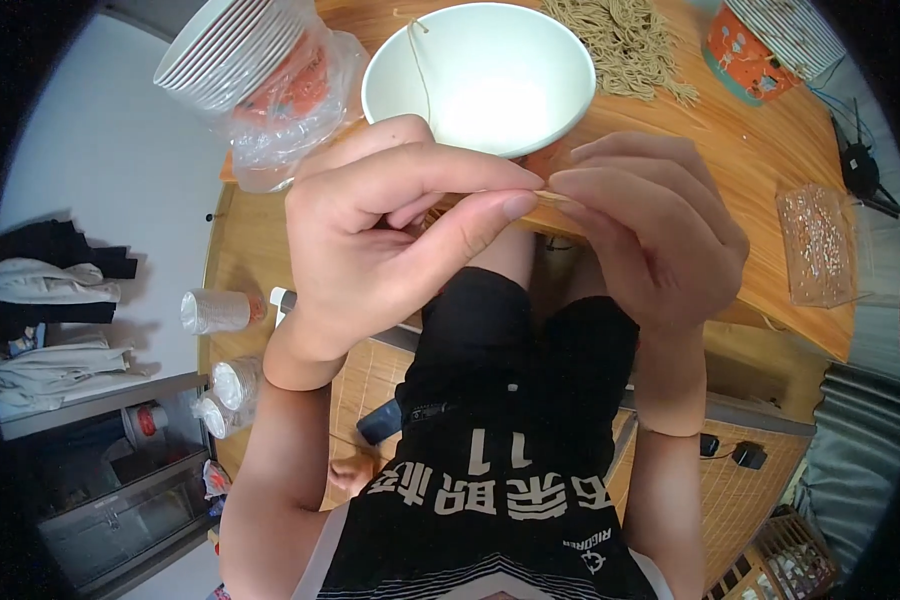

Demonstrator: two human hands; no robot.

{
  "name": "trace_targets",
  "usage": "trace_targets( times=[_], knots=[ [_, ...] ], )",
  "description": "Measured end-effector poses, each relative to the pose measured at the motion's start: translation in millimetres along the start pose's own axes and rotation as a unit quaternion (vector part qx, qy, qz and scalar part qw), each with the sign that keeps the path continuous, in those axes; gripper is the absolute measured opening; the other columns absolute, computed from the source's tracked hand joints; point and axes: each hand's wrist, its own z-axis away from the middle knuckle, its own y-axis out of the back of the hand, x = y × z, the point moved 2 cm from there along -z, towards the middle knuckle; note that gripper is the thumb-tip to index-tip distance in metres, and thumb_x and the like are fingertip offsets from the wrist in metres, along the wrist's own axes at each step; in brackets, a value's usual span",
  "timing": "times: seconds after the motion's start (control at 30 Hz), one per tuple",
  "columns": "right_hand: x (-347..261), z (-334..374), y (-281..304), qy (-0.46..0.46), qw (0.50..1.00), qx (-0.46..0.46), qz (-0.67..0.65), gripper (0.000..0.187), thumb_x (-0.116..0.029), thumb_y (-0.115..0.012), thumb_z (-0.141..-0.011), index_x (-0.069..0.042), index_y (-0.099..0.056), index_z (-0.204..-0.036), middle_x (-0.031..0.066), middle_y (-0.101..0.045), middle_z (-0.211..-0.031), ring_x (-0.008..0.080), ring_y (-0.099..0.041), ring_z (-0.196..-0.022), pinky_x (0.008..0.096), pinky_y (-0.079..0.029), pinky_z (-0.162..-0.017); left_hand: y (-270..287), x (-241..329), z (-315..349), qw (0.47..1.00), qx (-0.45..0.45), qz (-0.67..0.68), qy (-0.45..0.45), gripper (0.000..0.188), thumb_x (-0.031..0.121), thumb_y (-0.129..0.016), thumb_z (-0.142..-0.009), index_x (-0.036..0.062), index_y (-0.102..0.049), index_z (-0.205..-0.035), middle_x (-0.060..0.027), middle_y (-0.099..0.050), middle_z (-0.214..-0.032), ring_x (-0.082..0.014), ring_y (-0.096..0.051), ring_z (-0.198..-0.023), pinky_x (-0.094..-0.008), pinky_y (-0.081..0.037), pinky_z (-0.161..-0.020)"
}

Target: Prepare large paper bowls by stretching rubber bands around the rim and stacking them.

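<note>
My left hand [380,225] and my right hand [660,230] meet in front of me, above my lap at the table's near edge. Each pinches a short visible bit of tan cord [552,197] between thumb and forefinger. Just beyond them stands a large white tub [500,75], wide open at the top. A thin tan string [419,65] hangs over its far left rim and runs down inside. To the right of the tub lies a tangled heap of tan cords [620,45] on the wooden table [740,150].
Stacked white tubs in clear plastic wrap [240,60] stand at the far left. An orange patterned tub [745,55] stands far right, near a black cable box [860,165]. A clear tray of small pale bits [818,245] sits at the table's right edge. A phone [379,423] lies below.
</note>
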Motion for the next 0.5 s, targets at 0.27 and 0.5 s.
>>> trace_targets(
  times=[0.27, 0.5],
  knots=[
    [0.7, 8.8, -6.6, -0.136, 0.985, 0.021, -0.1, 0.006, -0.003, -0.072, -0.082, -0.004, -0.066, -0.079, 0.0075, -0.067, -0.076, 0.0243, -0.066, -0.074, 0.031, -0.05, -0.068, -7.7, 4.5, -1.2, 0.999, -0.013, -0.018, -0.029, 0.019, -0.003, -0.08, -0.074, 0.0021, -0.079, -0.091, 0.0057, -0.045, -0.066, -0.0038, -0.039, -0.061, -0.0216, -0.027, -0.056],
    [2.1, 15.4, -3.6, -0.124, 0.989, 0.057, -0.052, 0.014, -0.011, -0.074, -0.088, -0.002, -0.067, -0.096, 0.0097, -0.07, -0.084, 0.0244, -0.066, -0.077, 0.0319, -0.053, -0.07, -8.3, -2.5, -2.5, 1.0, -0.01, -0.008, -0.013, 0.018, -0.003, -0.08, -0.074, 0.0023, -0.079, -0.091, 0.0061, -0.043, -0.065, -0.0039, -0.038, -0.06, -0.0216, -0.025, -0.055]
  ],
)
